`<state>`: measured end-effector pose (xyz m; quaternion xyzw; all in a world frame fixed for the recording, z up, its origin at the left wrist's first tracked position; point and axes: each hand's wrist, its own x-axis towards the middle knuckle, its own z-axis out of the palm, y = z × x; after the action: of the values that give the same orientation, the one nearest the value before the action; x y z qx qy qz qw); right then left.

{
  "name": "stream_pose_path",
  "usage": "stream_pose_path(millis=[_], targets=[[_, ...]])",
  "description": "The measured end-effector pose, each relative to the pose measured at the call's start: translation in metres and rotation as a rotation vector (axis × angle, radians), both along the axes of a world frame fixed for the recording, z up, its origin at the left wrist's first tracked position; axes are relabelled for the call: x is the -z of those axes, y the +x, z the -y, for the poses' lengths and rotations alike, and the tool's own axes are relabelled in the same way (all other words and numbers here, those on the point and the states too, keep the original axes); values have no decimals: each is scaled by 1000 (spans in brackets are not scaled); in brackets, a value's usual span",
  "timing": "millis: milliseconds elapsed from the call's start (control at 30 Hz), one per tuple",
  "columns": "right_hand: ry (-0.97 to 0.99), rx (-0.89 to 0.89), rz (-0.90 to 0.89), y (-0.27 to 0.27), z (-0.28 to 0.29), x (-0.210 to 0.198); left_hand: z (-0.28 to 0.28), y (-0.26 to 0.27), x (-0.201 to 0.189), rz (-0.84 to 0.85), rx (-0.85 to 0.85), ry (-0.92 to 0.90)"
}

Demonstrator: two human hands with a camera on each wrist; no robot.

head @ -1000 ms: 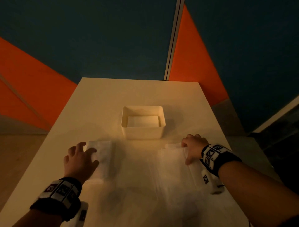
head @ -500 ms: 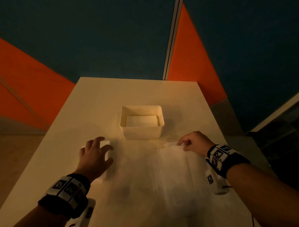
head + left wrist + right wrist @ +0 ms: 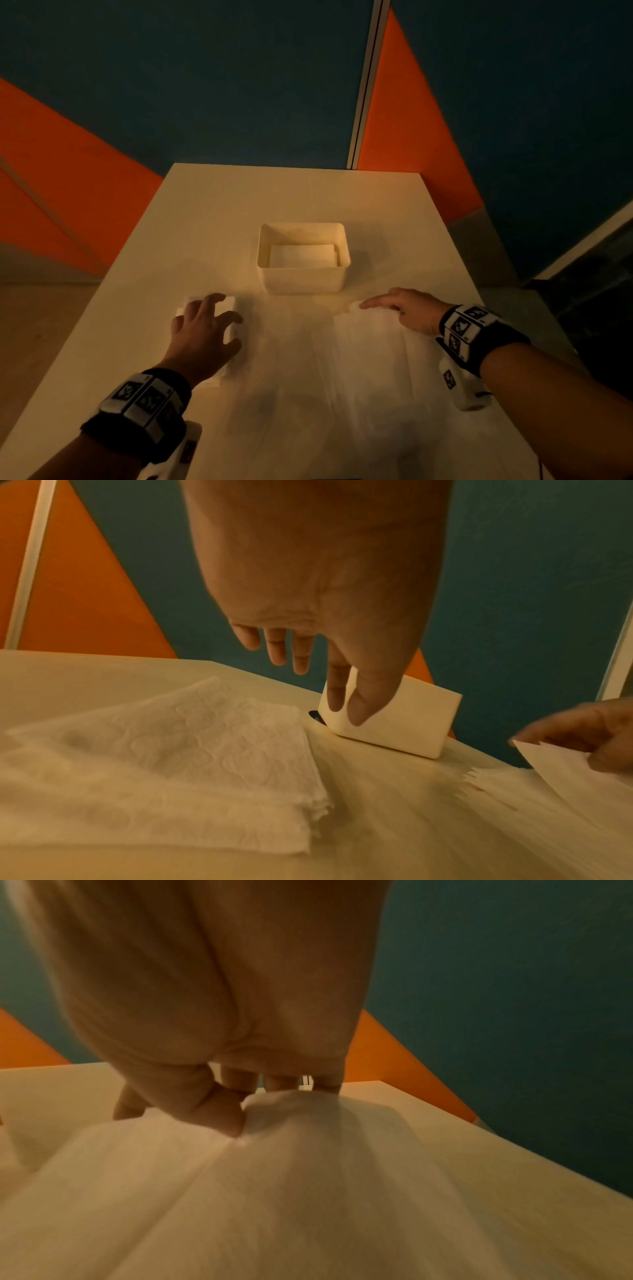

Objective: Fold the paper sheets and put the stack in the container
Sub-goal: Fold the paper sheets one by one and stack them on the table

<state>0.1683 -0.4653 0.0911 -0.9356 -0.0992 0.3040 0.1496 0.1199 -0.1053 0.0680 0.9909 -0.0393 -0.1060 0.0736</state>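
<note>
A white container (image 3: 301, 279) stands mid-table with folded paper (image 3: 301, 255) lying inside. A folded stack of white paper sheets (image 3: 230, 334) rests on the table to its front left. My left hand (image 3: 219, 315) hovers just above that stack with relaxed, spread fingers and holds nothing; the left wrist view shows the left hand (image 3: 308, 683) clear of the stack (image 3: 171, 750), with the container (image 3: 404, 723) beyond. An unfolded sheet (image 3: 370, 342) lies front right. My right hand (image 3: 376, 305) pinches its far edge, thumb against fingers (image 3: 236, 1080), with the sheet (image 3: 274, 1191) bunched there.
The pale table (image 3: 274, 198) runs far beyond the container, its edges dropping off at left and right. Orange and dark blue wall panels (image 3: 205, 85) stand behind it. Black bands with markers sit on both wrists.
My left hand has slid right along the folded stack and lifted off it. My right hand went from lying flat on the sheet to pinching its far edge.
</note>
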Motion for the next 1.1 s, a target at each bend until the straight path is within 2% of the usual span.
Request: stream_pose_path(millis=[233,433,533,667,767,833,967,1100], targets=[[-56,-44,-60,0,-2,0,0,-1,-1,-40,-3,18],[-19,-61,-75,-3,-1,1,1,0,0,-47,6,20],[-9,-60,-22,-6,0,1,1,0,0,-54,13,16],[3,1,132,-7,-4,-3,5,1,-4,-69,19,1],[185,53,148,-2,-9,-15,11,4,-10,-119,32,-62],[373,120,102,-2,-17,-34,15,7,-15,-183,65,-200],[646,222,118,-4,-38,-68,33,4,-32,-516,22,-774],[878,357,177,-3,-53,-75,52,-2,-53,-778,180,-1086]])
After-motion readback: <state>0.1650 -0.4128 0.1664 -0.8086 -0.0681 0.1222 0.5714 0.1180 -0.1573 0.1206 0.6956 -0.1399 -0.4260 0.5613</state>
